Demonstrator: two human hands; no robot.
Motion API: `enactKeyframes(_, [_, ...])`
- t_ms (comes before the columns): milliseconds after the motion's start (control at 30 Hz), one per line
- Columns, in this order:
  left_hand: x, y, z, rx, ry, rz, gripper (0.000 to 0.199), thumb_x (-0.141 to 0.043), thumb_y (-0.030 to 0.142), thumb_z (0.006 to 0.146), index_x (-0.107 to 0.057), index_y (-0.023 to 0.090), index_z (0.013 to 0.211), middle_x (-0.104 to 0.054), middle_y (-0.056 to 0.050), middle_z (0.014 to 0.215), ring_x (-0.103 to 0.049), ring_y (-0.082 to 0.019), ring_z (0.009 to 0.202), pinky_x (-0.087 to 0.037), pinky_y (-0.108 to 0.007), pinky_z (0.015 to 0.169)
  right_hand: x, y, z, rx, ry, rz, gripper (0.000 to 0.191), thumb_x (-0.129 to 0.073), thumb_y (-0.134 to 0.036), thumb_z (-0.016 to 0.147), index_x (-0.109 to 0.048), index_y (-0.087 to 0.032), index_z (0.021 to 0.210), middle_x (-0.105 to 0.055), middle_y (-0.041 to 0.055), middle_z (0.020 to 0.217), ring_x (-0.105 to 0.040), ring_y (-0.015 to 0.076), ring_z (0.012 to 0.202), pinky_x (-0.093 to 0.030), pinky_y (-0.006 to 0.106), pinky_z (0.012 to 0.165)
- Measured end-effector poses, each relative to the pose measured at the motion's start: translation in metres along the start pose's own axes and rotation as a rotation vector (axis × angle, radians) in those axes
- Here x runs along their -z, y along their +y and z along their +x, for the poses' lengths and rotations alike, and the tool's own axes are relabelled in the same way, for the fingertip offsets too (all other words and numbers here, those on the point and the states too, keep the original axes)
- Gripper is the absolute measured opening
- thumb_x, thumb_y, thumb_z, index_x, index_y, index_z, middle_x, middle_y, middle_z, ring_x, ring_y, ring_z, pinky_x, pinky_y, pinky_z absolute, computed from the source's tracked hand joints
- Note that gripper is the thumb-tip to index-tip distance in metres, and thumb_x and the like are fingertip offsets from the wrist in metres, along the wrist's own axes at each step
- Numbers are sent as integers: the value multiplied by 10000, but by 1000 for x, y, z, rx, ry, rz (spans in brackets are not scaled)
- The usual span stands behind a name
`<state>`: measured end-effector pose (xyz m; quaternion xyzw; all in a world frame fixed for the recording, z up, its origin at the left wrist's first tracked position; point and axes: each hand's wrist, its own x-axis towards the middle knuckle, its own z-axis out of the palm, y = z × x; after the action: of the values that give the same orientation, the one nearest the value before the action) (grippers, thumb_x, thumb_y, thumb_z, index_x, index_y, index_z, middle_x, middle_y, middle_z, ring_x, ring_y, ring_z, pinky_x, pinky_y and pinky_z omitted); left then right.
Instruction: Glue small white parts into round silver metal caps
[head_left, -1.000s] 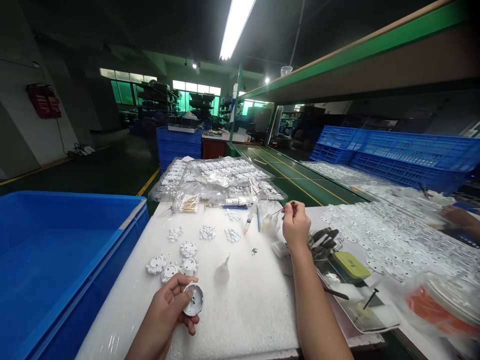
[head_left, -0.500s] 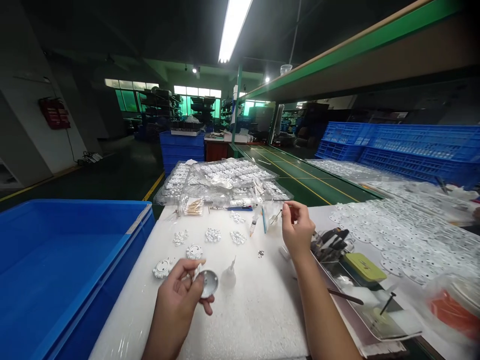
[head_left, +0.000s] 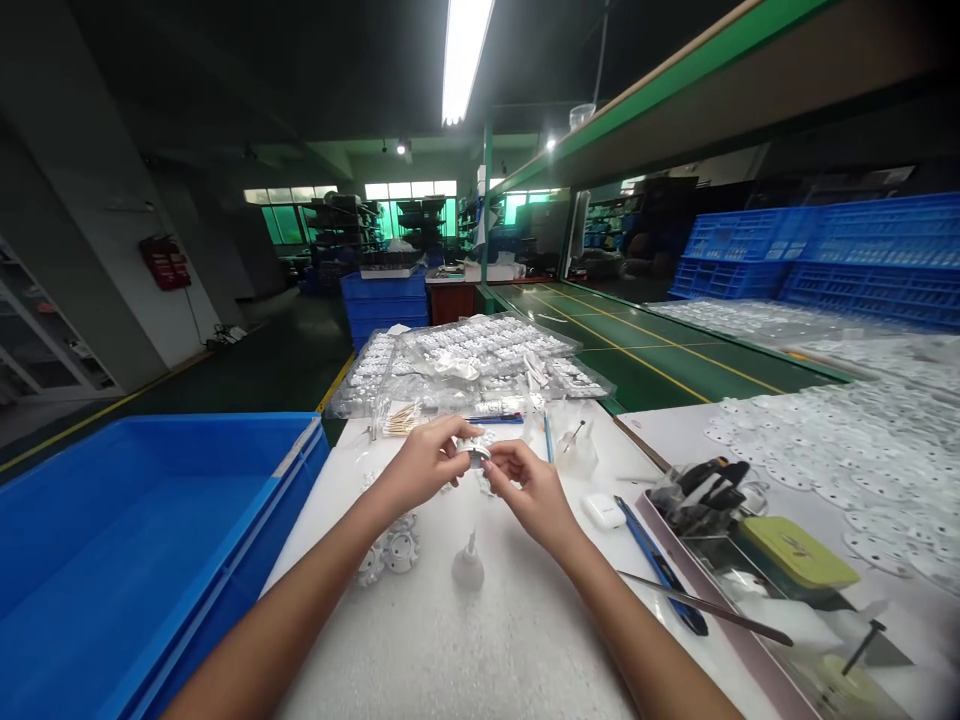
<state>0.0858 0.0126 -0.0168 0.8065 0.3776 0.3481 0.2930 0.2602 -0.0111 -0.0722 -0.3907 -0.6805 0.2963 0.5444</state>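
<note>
Held up over the middle of the white table is a small round white part [head_left: 474, 447], tilted, with its grey underside partly showing. My left hand [head_left: 429, 462] grips it from the left between thumb and fingers. My right hand [head_left: 527, 487] is closed at its right edge, thumb and fingertips pinched; whatever lies between them is too small to make out. Two white round parts [head_left: 401, 545] lie below my left forearm's far side. A squeeze bottle [head_left: 468, 568] with a thin nozzle stands nearer me. Small white pieces behind my hands are partly hidden.
A large blue bin [head_left: 202, 480] is at left. Trays of white parts [head_left: 480, 350] are stacked behind, beside cotton swabs [head_left: 402, 419]. On the right lie a white case [head_left: 604, 511], a blue knife [head_left: 664, 570] and a tool tray [head_left: 694, 600] with a yellow-green box [head_left: 801, 552].
My left hand has moved up and forward with the round part. My right hand has come in from the right to meet it. The view has shifted, showing more of the tool tray.
</note>
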Motion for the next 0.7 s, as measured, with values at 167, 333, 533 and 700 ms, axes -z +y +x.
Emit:
enactKeyframes(167, [9,-4,-17,15,-201,69,424,-566,276,811,-529,275,1234,-580,-30,1219,-626,-149,841,-497,-238,688,-12,14,-7,22,-6,-232,103,-486,-284,890,-481,-202,828,-533,-33,627,-504,111,549,-412,232,544])
enactKeyframes(333, [31,-30,-27,217,-258,301,304,-476,295,850,-577,245,1132,-610,-41,1124,-592,-190,891,-457,-279,710,-15,31,-10,30,-38,-348,97,-486,-261,875,-455,-208,800,-524,-42,610,-488,109,522,-376,225,516])
enactKeyframes(533, [25,-74,-23,369,-191,327,160,-547,309,796,-622,187,869,-645,-34,853,-589,-192,738,-396,-269,592,-15,30,-11,63,-33,-456,106,-466,-269,898,-495,-205,819,-572,-25,644,-536,116,539,-383,222,515])
enactKeyframes(700, [9,-80,-21,404,-179,316,199,-701,297,724,-627,154,841,-630,-21,799,-573,-163,717,-417,-270,636,-16,27,-12,140,-5,-571,117,-457,-277,910,-501,-211,825,-570,-35,609,-515,112,478,-361,223,478])
